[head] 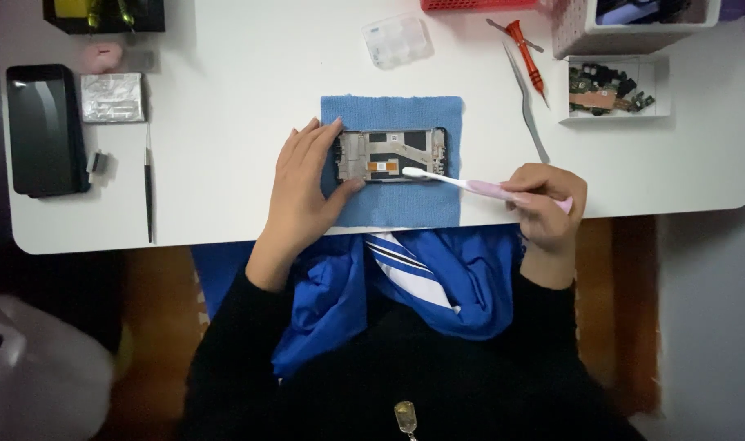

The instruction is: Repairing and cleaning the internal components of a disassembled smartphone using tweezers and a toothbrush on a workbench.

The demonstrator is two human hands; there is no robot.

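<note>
On the white table, left to right: black phone; foil packet; left hand, fingers spread flat, pinning an opened phone frame on a blue cloth; right hand pinching a pink toothbrush, bristles touching the frame; tweezers; red screwdriver; parts tray.

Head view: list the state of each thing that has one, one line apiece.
Opened black phone frame: back off, flat on blue cloth.
Pink toothbrush: bristles on the frame.
Left hand: steadying the frame's end.
Right hand: gripping the toothbrush.
Clear plastic box: closed.
</note>
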